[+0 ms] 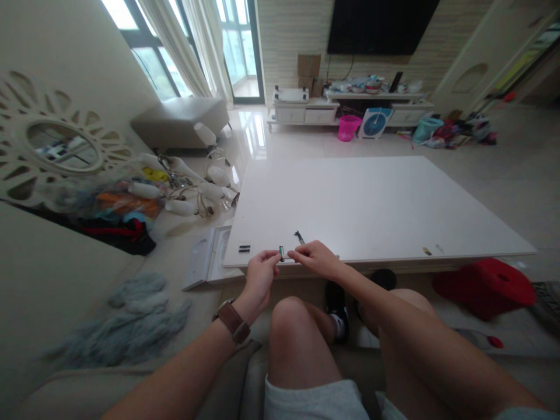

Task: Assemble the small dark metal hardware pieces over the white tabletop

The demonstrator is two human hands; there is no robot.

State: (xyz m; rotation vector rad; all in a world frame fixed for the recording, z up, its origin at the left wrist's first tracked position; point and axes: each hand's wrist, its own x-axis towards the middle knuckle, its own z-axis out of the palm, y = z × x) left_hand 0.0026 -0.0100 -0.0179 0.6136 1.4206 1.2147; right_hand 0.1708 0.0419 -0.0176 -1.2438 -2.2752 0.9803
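Note:
My left hand (261, 279), with a brown-strapped watch on its wrist, pinches a small dark razor cartridge (281, 251) with a green strip. It is held at the near edge of the white table (350, 204). Close beside it, my right hand (318, 258) is closed around a slim razor handle (299, 237), whose dark forked end points up and away from me. The cartridge and handle are apart. To the left on the tabletop lie two small dark pieces (244, 249) that look like more cartridges, side by side.
A small black-and-yellow piece (427, 251) lies near the table's front edge. Left of the table, a chandelier (192, 186) with white shades rests on the floor. A red stool (490, 286) stands at the right. Beyond are a pink basket (349, 128) and a TV cabinet (301, 114).

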